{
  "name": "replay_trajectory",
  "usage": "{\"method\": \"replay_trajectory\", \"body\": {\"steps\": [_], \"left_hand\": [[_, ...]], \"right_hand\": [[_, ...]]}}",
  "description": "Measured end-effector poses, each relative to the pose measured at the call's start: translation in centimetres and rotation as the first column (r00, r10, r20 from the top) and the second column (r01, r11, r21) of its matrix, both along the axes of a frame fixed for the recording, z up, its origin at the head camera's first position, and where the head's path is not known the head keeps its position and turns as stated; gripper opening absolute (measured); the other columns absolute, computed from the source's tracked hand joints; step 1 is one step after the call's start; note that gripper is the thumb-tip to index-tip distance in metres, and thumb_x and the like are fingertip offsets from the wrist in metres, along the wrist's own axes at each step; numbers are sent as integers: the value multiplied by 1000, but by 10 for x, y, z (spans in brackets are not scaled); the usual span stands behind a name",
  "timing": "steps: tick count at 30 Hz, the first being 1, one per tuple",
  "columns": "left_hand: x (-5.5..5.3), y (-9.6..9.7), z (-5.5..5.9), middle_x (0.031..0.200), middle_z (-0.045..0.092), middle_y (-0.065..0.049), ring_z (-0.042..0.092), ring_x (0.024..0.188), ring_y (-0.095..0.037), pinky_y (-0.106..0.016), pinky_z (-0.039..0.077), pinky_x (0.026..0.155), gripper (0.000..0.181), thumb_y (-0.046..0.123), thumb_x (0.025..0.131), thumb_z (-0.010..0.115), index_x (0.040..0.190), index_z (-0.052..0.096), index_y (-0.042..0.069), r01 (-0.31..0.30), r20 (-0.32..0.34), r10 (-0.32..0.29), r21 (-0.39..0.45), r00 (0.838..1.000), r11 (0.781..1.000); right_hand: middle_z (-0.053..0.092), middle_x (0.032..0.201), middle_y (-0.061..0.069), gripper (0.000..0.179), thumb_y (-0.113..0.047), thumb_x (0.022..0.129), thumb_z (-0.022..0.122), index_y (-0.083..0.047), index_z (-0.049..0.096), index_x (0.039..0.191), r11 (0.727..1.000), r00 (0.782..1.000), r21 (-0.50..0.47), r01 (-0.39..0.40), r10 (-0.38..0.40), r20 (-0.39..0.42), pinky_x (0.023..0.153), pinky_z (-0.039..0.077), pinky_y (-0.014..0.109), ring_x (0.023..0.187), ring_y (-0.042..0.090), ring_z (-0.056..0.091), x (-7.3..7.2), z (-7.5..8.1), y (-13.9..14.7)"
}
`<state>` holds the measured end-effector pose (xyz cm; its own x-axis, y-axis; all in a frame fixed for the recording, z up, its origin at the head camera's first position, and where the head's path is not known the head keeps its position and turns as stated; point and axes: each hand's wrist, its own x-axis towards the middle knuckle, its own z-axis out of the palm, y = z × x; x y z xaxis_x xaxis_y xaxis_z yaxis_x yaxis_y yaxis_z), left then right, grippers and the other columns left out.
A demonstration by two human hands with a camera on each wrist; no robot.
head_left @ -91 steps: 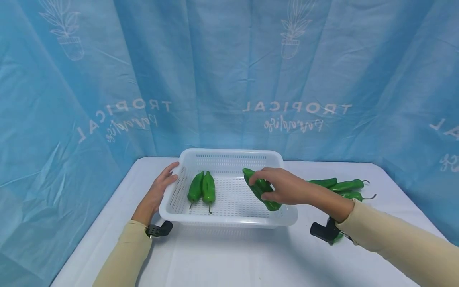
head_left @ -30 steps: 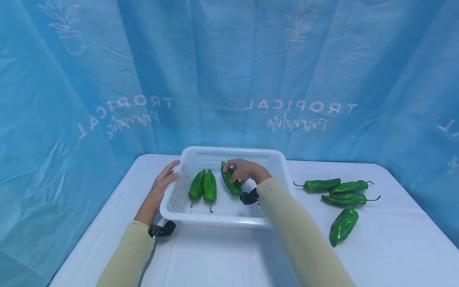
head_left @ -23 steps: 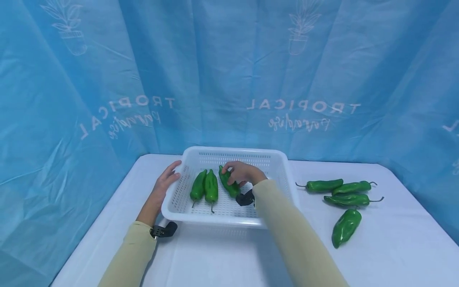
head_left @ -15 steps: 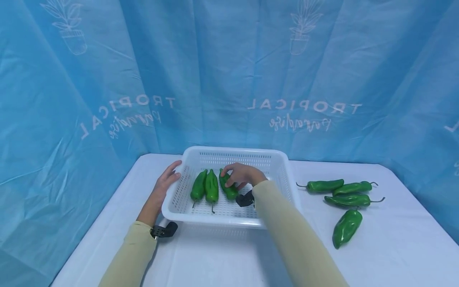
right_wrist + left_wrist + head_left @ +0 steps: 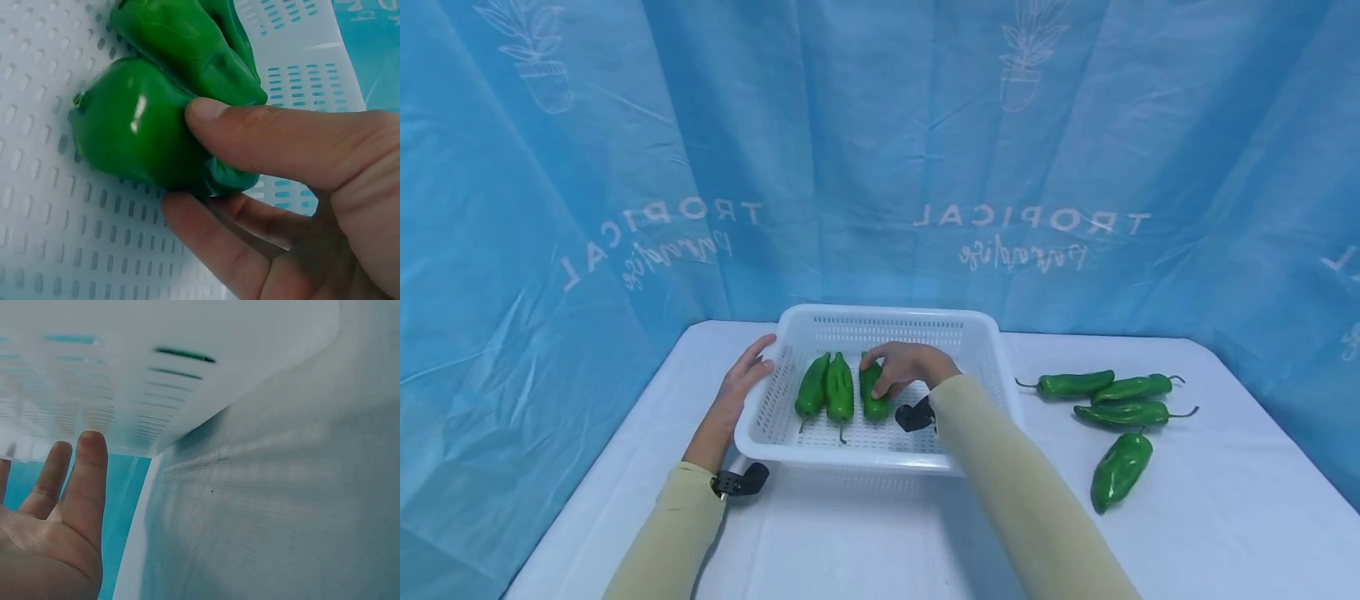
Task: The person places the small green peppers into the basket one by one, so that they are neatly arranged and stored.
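Observation:
In the head view, my right hand (image 5: pixel 916 367) holds a green pepper (image 5: pixel 873 406) low inside a white perforated basket (image 5: pixel 880 460). The right wrist view has thumb and fingers pinching this pepper (image 5: pixel 134 125), which lies on the basket floor, its rounded stem end away from the palm. Two more green peppers, one on the left (image 5: pixel 812 390) and one in the middle (image 5: pixel 840 393), lie side by side to its left. My left hand (image 5: pixel 739 387) rests against the basket's left side. Its fingers look straight in the left wrist view, close to the slotted wall (image 5: pixel 125 381).
On the white tablecloth (image 5: pixel 865 542), right of the basket, several loose green peppers lie: three grouped together, one of them (image 5: pixel 1131 413) in front, and a single pepper (image 5: pixel 1121 472) nearer. A blue printed curtain (image 5: pixel 880 150) hangs behind and at both sides.
My right hand has brought the pepper leftward from the basket's right side and down beside the other two. In the last second it has turned nearly parallel to them. The left hand stays put.

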<state>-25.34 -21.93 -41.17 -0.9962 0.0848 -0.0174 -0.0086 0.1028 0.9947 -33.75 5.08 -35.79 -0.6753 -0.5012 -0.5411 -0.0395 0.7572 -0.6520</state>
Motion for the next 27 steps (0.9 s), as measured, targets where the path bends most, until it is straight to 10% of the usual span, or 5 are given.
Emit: {"method": "replay_trajectory", "body": {"steps": [16, 27], "left_hand": [[4, -3, 0, 163, 29, -10, 43, 141, -43, -48, 53, 100, 59, 42, 104, 39, 158, 17, 33, 0, -17, 0, 1, 1000, 1000], [1, -1, -1, 162, 30, -10, 43, 141, -42, -43, 54, 100, 61, 45, 103, 40, 158, 17, 33, 6, -15, -6, -7, 1000, 1000]], "right_hand": [[37, 154, 18, 68, 13, 85, 62, -14, 45, 145, 997, 999, -73, -17, 21, 49, 100, 54, 38, 139, 29, 47, 7, -5, -11], [46, 149, 14, 64, -9, 92, 68, -24, 43, 148, 989, 990, 68, -128, 131, -47, 98, 55, 44, 131, 28, 54, 11, 6, -4]]}}
